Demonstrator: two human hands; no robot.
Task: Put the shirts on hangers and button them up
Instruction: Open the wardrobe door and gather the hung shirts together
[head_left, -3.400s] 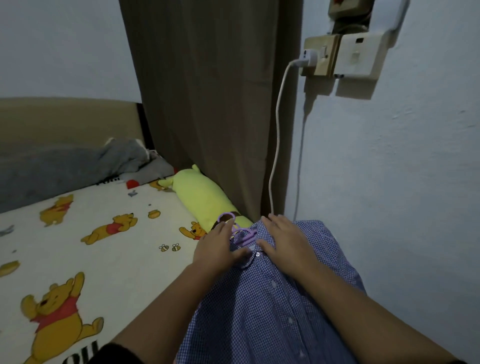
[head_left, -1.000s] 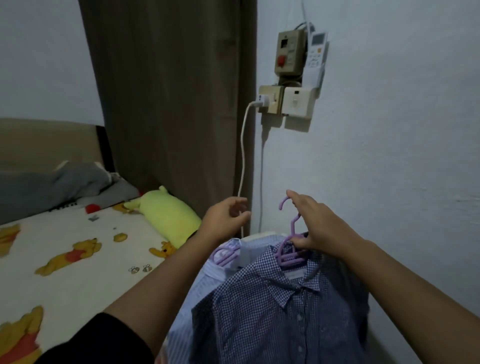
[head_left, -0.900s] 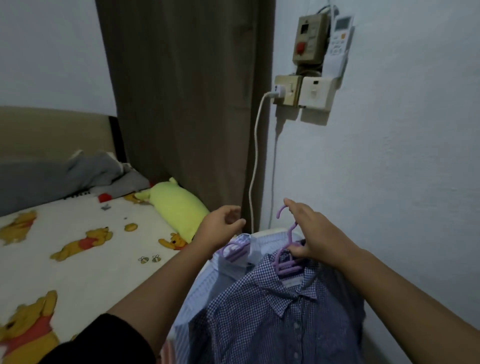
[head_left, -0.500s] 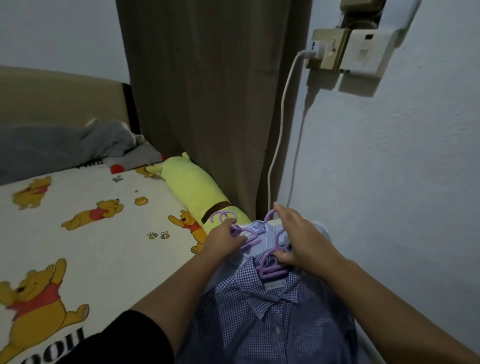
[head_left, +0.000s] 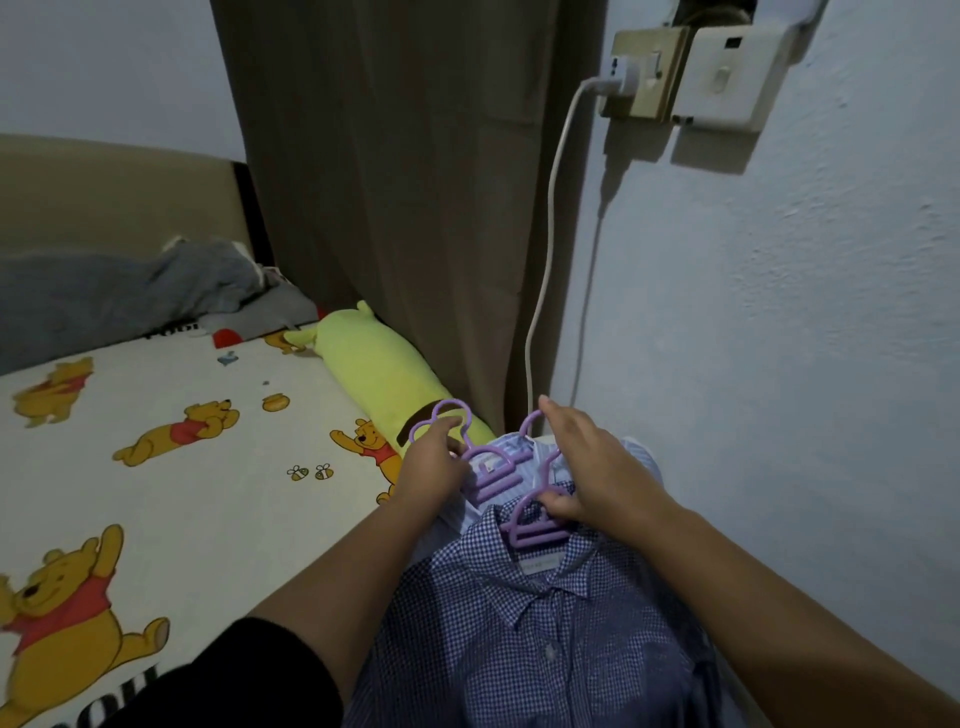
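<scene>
Two shirts, two purple hangers. Dark blue gingham shirt (head_left: 530, 634) lies on top of pale blue striped shirt (head_left: 511, 457) at the bed edge beside the wall. Right hand (head_left: 597, 467) pinches upper hanger (head_left: 535, 530); left hand (head_left: 434, 467), fingers curled, holds lower hanger (head_left: 488, 473). Nearby: yellow plush bolster (head_left: 384, 374), white charger cable (head_left: 545, 249), brown curtain (head_left: 395, 182).

checked shirt (head_left: 545, 649) cut off at bottom edge; rt hanger (head_left: 535, 535) hook partly behind hands (head_left: 592, 467).
</scene>
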